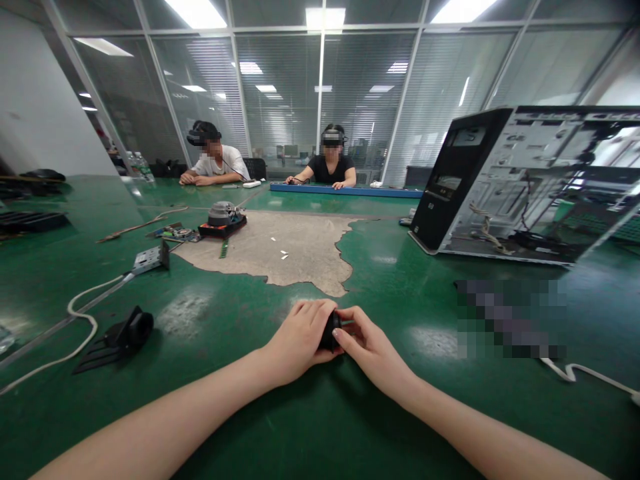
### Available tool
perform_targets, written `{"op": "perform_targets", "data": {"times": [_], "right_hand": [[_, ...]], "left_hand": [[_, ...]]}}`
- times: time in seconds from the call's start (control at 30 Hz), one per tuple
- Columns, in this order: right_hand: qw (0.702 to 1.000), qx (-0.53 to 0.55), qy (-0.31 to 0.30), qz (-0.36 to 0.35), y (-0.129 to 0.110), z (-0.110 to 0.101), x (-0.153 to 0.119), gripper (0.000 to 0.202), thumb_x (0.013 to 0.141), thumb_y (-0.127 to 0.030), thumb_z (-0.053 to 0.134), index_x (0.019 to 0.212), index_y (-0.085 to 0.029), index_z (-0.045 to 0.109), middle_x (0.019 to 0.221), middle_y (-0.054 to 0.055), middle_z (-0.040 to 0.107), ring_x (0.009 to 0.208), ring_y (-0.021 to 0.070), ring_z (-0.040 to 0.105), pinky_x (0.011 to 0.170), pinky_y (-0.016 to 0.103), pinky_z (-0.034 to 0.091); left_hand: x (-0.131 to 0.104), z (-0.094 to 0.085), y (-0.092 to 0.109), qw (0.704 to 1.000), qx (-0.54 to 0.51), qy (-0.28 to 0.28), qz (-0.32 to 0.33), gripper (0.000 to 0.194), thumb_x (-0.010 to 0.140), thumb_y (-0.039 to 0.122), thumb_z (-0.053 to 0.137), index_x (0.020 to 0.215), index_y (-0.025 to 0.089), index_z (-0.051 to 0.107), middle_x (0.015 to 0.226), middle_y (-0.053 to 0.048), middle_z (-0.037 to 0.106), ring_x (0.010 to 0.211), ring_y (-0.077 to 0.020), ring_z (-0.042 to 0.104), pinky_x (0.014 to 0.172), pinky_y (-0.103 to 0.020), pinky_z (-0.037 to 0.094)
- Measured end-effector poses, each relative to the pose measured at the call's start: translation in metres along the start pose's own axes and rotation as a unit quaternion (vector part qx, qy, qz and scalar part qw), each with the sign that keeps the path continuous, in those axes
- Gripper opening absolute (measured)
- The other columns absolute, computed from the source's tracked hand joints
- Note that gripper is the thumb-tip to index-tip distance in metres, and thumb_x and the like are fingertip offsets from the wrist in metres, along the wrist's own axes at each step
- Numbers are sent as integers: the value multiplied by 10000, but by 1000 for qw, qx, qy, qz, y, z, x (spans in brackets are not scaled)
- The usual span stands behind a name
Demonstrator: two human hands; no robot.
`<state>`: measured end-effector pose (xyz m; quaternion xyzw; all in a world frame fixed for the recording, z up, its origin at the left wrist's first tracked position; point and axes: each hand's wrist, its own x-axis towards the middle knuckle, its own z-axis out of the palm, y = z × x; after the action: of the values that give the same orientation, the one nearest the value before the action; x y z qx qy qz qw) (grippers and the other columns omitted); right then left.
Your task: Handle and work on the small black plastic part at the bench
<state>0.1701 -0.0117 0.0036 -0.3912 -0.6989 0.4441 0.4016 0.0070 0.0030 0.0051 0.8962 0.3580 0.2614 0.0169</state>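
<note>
Between my two hands, low over the near part of the green table [395, 413], is a small black round part [330, 331]. Its exact kind is hidden by my fingers. My left hand [304, 337] wraps round it from the left, with the back of the hand toward me. From the right, my right hand [367, 341] grips its edge between thumb and fingertips. Nearest on the left lies a black plastic bracket with a round opening [134, 331], apart from my hands.
An opened computer case [515, 193] stands at the right. A small metal bracket [147, 259], a circuit board [175, 233], a heatsink with fan [224, 217] and a cable [95, 320] lie at left. Ahead is a bare tan patch [300, 247]. Two people sit across the table.
</note>
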Motion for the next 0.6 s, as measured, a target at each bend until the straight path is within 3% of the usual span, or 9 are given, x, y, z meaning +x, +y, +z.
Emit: {"op": "perform_targets", "data": {"times": [0.17,0.33,0.43,0.6], "right_hand": [[998,-29,37,-47,0,0,-3,145,799,-221,503,943,-214,492,973,39,504,859,163,545,689,281,504],[1000,11,25,-5,2,-1,2,188,794,-228,512,975,-214,465,978,39,530,906,167,553,712,285,504],[1000,17,3,22,2,-1,4,204,801,-236,498,999,-206,463,954,37,552,830,152,574,712,297,504],[999,-22,24,-19,-1,-1,1,173,795,-229,508,965,-213,481,947,32,532,857,161,560,689,280,501]], "left_hand": [[0,-1,1,1000,-2,6,5,573,707,233,604,1173,172,276,1120,-92,493,999,-240,473,854,-396,373],[0,-1,2,1000,-2,6,1,551,710,239,602,1160,176,290,1095,-91,504,992,-243,483,839,-395,383],[0,0,1,1000,2,9,0,552,706,243,608,1154,175,294,1090,-93,502,990,-245,485,840,-398,383],[-1,0,1,1000,7,5,5,562,711,236,605,1164,173,278,1114,-98,490,1001,-247,474,845,-398,376]]}}
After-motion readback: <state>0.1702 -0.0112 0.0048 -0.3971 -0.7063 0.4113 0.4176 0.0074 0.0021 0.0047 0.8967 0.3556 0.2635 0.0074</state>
